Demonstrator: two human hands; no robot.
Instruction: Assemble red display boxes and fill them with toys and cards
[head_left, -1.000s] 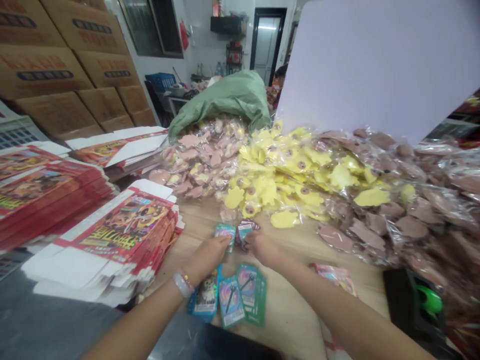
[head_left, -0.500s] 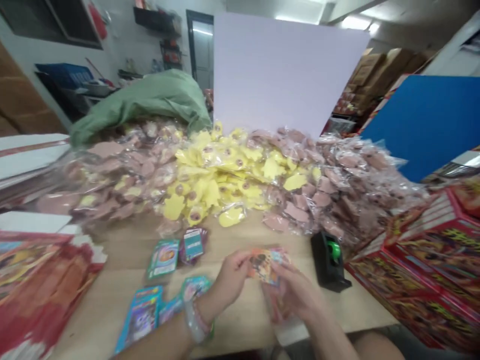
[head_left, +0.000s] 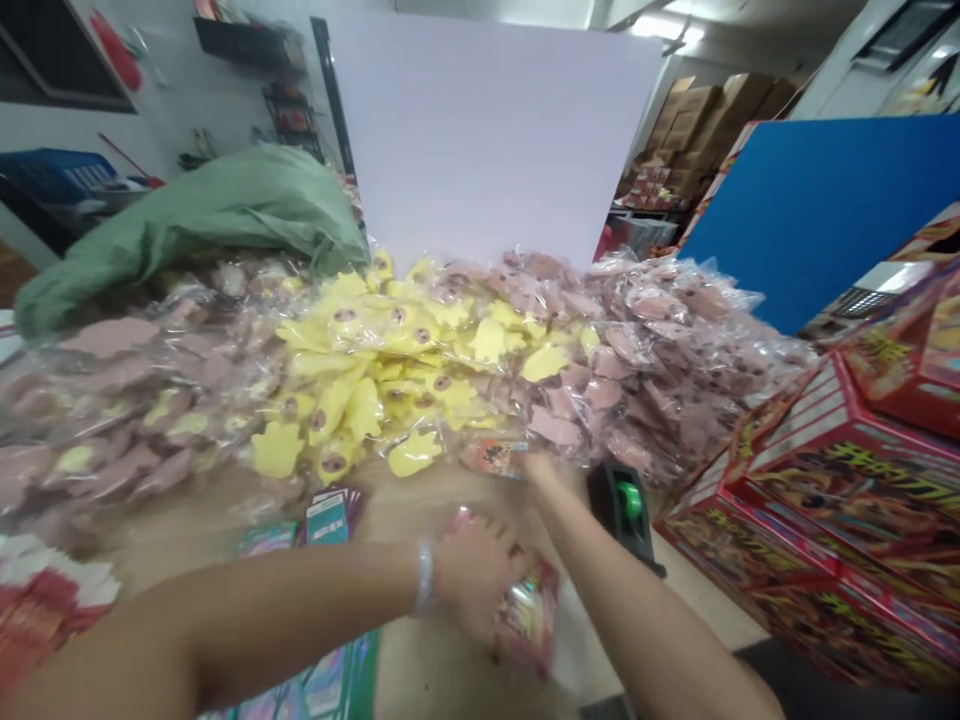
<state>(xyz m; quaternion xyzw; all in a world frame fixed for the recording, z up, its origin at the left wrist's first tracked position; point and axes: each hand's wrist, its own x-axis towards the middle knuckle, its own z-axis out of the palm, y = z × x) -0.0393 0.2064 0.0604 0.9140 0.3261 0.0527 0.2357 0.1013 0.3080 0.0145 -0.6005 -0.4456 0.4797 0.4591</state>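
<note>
My left hand lies low in the middle, its fingers curled over a stack of red-pink cards on the wooden table. My right hand reaches forward to the edge of the heap of bagged yellow and pink toys. It pinches a single orange card there. Motion blurs both hands. Teal cards lie left of my left forearm, and more show under it at the bottom edge.
A black tape dispenser with a green roll stands right of my right arm. Red printed boxes are stacked at the right, and flat red cartons at the lower left. A green sack, a white board and a blue board stand behind the heap.
Both hands left the teal cards and took up the red-pink stack at the right. My right hand then reached forward with one card toward the heap. The view swung right.
</note>
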